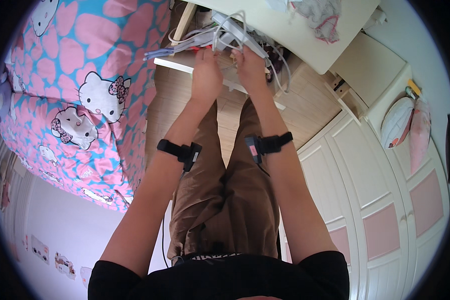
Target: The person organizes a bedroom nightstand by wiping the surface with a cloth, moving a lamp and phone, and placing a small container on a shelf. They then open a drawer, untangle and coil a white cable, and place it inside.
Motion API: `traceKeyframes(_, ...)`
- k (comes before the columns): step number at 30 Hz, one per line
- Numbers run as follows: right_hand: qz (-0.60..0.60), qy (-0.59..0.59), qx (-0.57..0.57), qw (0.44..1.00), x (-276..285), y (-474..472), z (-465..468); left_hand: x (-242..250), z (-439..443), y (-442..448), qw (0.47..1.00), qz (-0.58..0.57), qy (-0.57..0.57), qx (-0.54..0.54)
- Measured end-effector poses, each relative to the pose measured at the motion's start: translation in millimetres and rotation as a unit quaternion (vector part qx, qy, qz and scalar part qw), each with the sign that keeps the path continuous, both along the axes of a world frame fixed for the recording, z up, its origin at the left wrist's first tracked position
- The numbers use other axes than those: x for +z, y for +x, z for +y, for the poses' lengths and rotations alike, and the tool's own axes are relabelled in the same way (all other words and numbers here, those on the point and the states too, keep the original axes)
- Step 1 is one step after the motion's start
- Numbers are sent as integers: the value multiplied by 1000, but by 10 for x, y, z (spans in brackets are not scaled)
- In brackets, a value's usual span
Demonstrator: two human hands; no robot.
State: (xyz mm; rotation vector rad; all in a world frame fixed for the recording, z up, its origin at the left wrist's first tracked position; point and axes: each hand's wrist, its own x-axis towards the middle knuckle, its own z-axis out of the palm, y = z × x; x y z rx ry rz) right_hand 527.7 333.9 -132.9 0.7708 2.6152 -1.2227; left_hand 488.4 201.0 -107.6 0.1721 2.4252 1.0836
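Observation:
Both hands reach into an open drawer (172, 64) at the top middle of the head view. My right hand (252, 69) has its fingers closed at a white power strip (240, 32) with a looped white cable (225, 17) over it. My left hand (207, 75) is beside it, at the lower edge of the cable loops; its fingertips are partly hidden, and whether it grips anything cannot be told. Left of the strip lie grey-blue hangers or similar slim items (168, 51), with something red near the left fingertips. More items in the drawer are hidden behind the strip.
A bed with a pink and blue patterned cover (97, 48) stands at the left. A cream tabletop (322, 52) with a grey mesh cloth (322, 18) overhangs the drawer's right side. White wardrobe doors (363, 168) are at the right. Wood-look floor (307, 108) shows below.

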Motion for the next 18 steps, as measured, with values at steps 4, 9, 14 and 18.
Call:
traceKeyframes(4,-77,22,0,997,-287,100,-133,-179,-19,-28,974,97,-191,-69)
traceKeyframes(9,-93,173,-11,981,-340,28,-264,-304,-99,-308,931,30,-333,-144)
traceKeyframes(14,-67,174,42,982,-223,-193,-215,-303,-85,-400,942,-9,-316,-115)
traceKeyframes(18,-24,130,46,990,-171,-288,-88,-266,-9,-445,926,-38,-357,-116)
